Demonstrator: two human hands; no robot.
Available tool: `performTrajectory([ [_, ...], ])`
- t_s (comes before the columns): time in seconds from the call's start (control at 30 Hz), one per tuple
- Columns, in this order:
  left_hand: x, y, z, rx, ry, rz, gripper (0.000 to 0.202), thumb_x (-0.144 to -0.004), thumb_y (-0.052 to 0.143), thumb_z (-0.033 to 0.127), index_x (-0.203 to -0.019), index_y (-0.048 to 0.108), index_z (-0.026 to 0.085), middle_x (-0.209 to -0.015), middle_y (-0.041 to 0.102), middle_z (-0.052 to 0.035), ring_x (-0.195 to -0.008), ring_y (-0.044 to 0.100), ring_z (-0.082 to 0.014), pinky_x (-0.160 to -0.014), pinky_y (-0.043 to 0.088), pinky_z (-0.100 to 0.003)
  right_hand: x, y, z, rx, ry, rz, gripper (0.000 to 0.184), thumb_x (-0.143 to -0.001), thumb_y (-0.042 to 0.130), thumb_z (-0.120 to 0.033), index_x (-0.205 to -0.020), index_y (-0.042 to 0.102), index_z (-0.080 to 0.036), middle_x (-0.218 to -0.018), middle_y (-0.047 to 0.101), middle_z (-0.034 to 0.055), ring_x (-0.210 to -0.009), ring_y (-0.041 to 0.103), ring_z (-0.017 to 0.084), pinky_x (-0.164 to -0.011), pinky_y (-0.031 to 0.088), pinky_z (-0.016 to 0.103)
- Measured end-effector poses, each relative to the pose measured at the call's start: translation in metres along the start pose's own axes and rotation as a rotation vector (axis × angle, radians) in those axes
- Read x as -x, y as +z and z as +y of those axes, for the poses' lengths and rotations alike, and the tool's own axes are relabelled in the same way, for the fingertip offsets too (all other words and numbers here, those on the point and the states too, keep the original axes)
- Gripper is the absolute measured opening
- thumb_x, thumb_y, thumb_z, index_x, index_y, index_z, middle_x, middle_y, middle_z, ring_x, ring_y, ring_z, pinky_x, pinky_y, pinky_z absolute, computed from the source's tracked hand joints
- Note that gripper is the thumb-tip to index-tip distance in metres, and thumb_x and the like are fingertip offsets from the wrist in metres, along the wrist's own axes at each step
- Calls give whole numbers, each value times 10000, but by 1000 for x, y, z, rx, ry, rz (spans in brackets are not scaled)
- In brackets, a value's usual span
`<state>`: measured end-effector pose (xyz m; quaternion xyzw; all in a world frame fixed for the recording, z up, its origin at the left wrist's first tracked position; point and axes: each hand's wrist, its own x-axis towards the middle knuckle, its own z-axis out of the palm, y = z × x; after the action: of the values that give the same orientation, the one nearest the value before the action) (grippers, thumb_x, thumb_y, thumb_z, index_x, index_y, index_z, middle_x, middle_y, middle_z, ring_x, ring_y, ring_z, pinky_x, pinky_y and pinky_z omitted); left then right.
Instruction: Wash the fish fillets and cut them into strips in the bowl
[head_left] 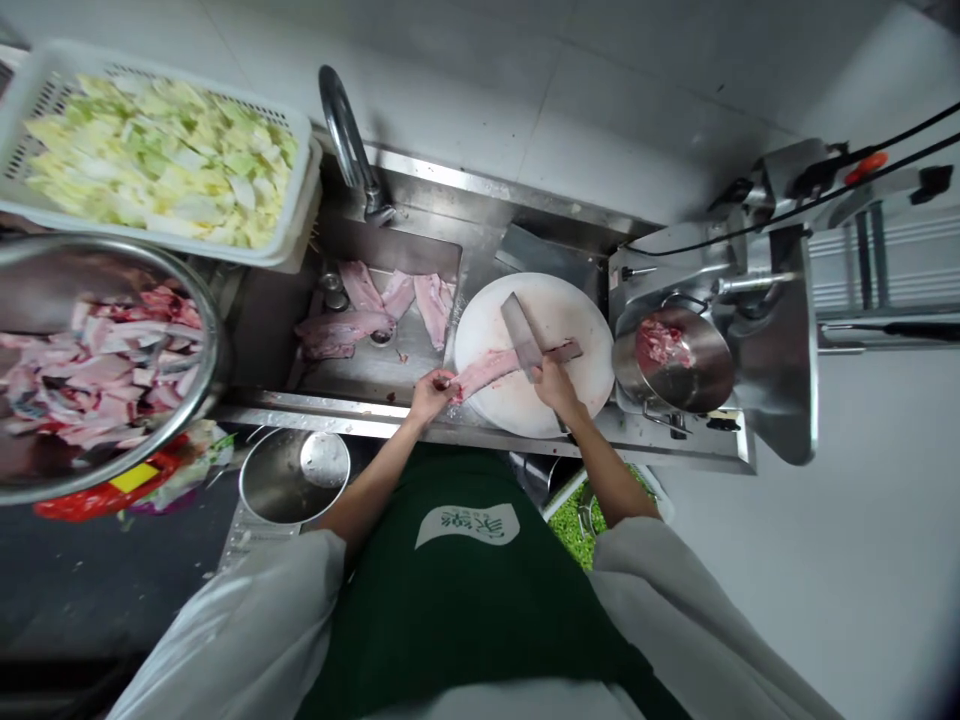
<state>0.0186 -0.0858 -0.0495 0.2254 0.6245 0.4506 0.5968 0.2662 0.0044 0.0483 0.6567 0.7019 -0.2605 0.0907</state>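
A round white cutting board (574, 385) carries a long pink strip of fish (486, 372), lying crosswise with its left end past the board's rim. My left hand (433, 394) pinches that left end. In my right hand (556, 388) is the handle of a cleaver (520, 330); its broad blade lies across the strip on the board. A dark, narrow piece (564, 350) shows just right of the blade. Left of the board, several pink fish pieces (345, 328) lie in the steel sink (405, 375).
A faucet (345, 130) arches over the sink. At left are a white basket (296, 215) of chopped cabbage and a large steel bowl (214, 345) of cut fish. A steel pot (709, 365) with meat scraps stands right of the board. Below are an open pot (259, 490) and chopped greens (574, 530).
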Motion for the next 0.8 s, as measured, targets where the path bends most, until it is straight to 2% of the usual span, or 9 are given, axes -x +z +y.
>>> performTrajectory([
  [0.13, 2, 1, -4, 22, 40, 54, 321, -651, 860, 243, -909, 681, 177, -674, 679, 34, -576, 639, -130, -575, 517, -235, 9, -3, -11, 4, -58, 202, 352, -1152, 383, -248, -1383, 586, -78, -1264, 734, 254, -1213, 719, 365, -1003, 539, 397],
  [0.2, 1, 0, -6, 28, 53, 55, 323, -656, 849, 250, -920, 677, 176, -681, 675, 33, -577, 627, -127, -574, 501, -232, 13, 7, -20, 3, -33, 128, 347, -1152, 388, -235, -1382, 581, -61, -1246, 736, 266, -1212, 722, 361, -1004, 536, 391],
  [0.27, -1, 0, -9, 13, 69, 63, 334, -667, 848, 271, -932, 666, 179, -678, 664, 37, -572, 613, -122, -571, 480, -227, 14, 14, -25, 16, -6, -9, 303, -1134, 437, -189, -1361, 590, -59, -1242, 745, 262, -1218, 721, 343, -1003, 529, 363],
  [0.33, -3, 0, -14, -21, 89, 92, 356, -675, 857, 294, -948, 656, 185, -671, 646, 47, -566, 595, -114, -564, 456, -218, 12, 14, -25, 33, -24, -67, 269, -1123, 474, -180, -1333, 606, -76, -1239, 755, 248, -1202, 725, 333, -989, 526, 346],
  [0.4, -4, 1, -19, -35, 96, 119, 380, -675, 865, 312, -965, 652, 190, -652, 627, 57, -554, 581, -112, -549, 435, -212, 9, 9, -24, 36, -69, 11, 263, -1134, 468, -214, -1316, 614, -92, -1212, 763, 235, -1164, 733, 336, -970, 528, 350],
  [0.47, -5, 1, -25, -5, 98, 120, 395, -679, 870, 331, -978, 652, 193, -642, 622, 58, -551, 592, -119, -540, 434, -212, 8, 6, -28, 13, -119, 145, 298, -1152, 434, -250, -1337, 604, -90, -1184, 765, 231, -1128, 736, 341, -953, 530, 364],
  [0.53, -5, 2, -29, 38, 97, 102, 400, -678, 884, 349, -966, 652, 198, -642, 630, 53, -550, 615, -130, -539, 456, -219, 7, 13, -37, -9, -130, 192, 301, -1146, 443, -231, -1344, 599, -66, -1165, 764, 236, -1105, 736, 334, -936, 530, 362],
  [0.67, -6, 1, -29, 59, 126, 100, 339, -701, 890, 324, -899, 642, 205, -643, 645, 43, -527, 621, -138, -539, 496, -238, 10, 39, -39, 13, -96, 18, 245, -1097, 530, -156, -1283, 638, -40, -1206, 756, 249, -1158, 719, 309, -947, 509, 322],
  [0.8, -12, 13, -21, -25, 164, 90, 209, -768, 811, 234, -877, 636, 204, -667, 666, 32, -532, 615, -146, -540, 497, -250, 23, 43, 1, 42, -88, -93, 334, -1125, 507, -231, -1396, 604, -63, -1277, 750, 228, -1205, 707, 305, -967, 498, 316],
])
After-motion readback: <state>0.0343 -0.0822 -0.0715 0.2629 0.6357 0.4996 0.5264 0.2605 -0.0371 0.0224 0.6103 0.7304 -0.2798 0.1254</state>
